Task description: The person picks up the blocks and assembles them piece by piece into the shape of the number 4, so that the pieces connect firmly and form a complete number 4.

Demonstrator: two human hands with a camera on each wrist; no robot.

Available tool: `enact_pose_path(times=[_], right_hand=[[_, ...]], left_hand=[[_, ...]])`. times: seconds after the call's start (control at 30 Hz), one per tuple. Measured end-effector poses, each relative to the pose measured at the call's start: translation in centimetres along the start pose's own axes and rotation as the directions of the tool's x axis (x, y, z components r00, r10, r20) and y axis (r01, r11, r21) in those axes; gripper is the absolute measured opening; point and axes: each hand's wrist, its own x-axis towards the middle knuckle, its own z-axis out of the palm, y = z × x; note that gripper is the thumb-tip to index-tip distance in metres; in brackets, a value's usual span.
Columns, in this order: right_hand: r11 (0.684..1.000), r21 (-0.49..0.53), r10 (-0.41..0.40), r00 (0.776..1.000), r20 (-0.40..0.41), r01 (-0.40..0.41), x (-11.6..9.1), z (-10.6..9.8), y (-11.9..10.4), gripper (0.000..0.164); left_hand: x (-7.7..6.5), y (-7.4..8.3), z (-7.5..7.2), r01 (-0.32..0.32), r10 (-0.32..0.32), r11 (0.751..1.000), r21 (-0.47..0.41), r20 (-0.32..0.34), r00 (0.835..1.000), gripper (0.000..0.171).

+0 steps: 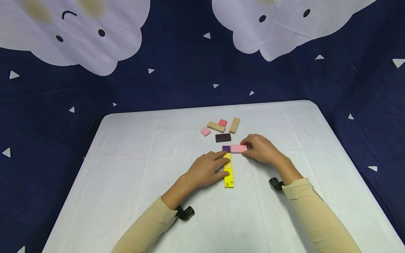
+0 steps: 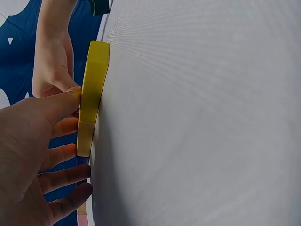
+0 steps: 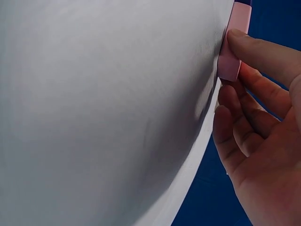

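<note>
Two yellow blocks, the nearer one [image 1: 229, 180] and the farther one [image 1: 227, 162], lie end to end in a row on the table, with a small purple block [image 1: 226, 149] at the far end. My left hand [image 1: 207, 169] rests on this row, its fingers spread over the yellow blocks and one fingertip by the purple block. In the left wrist view, the left thumb touches the side of a yellow block [image 2: 94, 82]. With thumb and fingers, my right hand [image 1: 261, 148] pinches the right end of a pink block [image 1: 238, 149], whose left end sits against or very near the purple block.
Beyond the row lie a dark brown block [image 1: 223, 137], two natural wood blocks, one slanted [image 1: 216, 127] and one nearly upright in view [image 1: 234, 125], a small red block [image 1: 223, 122] and a small pink block [image 1: 206, 131]. A white cloth covers the table [image 1: 152, 151]; a dark blue curtain [image 1: 177, 84] hangs behind.
</note>
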Motion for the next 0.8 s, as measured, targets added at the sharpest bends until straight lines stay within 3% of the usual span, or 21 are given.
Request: enact_pose_path(times=[0.8], right_hand=[[0.999,0.04,0.015,1.0,0.01,-0.015,-0.15,0.07,-0.33,0.034]], left_hand=[[0.01,0.07,-0.08,0.004,-0.004,1.0,-0.006,0.002,1.0,0.052]])
